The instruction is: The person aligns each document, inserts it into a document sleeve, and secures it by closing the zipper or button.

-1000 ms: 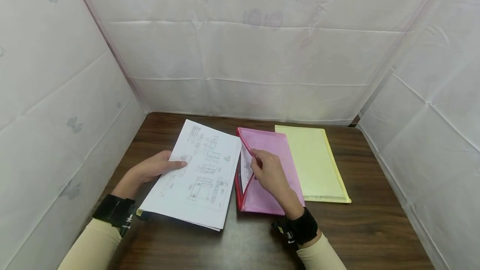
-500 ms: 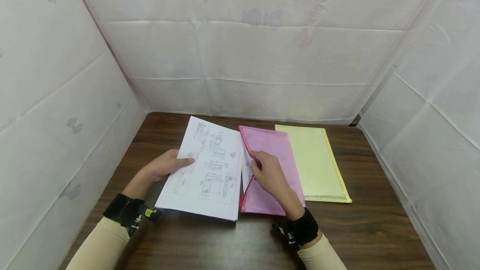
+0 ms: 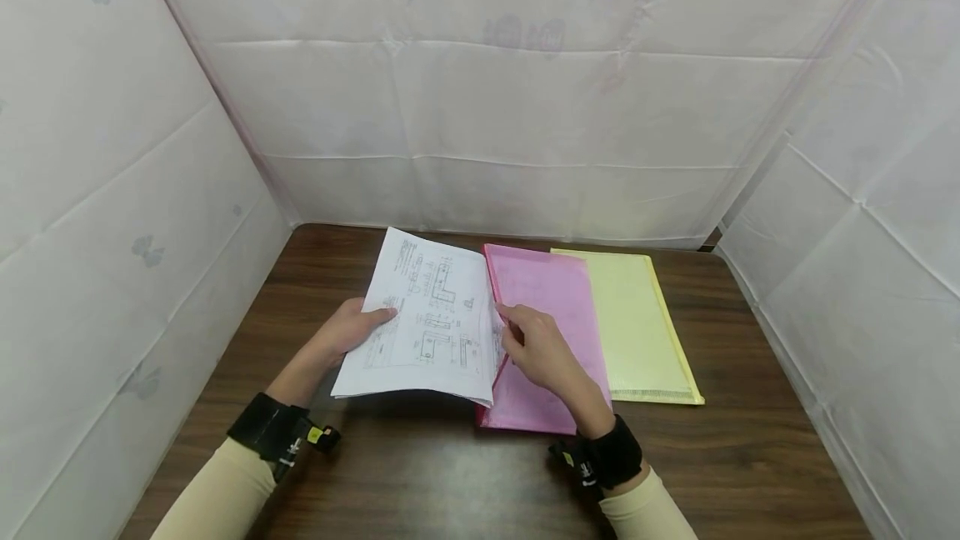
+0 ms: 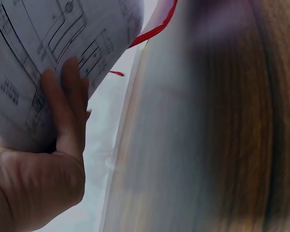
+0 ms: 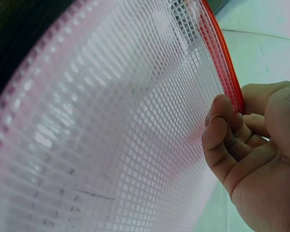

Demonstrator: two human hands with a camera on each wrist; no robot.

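My left hand [image 3: 358, 329] grips the left edge of a stack of white sheets with technical drawings [image 3: 429, 323], held tilted above the table; the fingers curl under the paper [image 4: 48, 53] in the left wrist view. My right hand [image 3: 534, 342] pinches the red zipper edge of a pink mesh pouch [image 3: 547, 307] and lifts its upper flap open. In the right wrist view the fingers [image 5: 227, 130] curl round the red edge of the mesh pouch [image 5: 111, 135]. The right side of the sheets overlaps the pouch's opening.
A yellow mesh pouch [image 3: 637, 323] lies flat just right of the pink one. Everything rests on a dark wooden table [image 3: 450, 482]. White fabric walls [image 3: 487, 107] close in the back, left and right sides.
My left hand has carried the sheets to the right and tilted them up, so their right edge now reaches the pouch opening. The right hand keeps holding the flap up.
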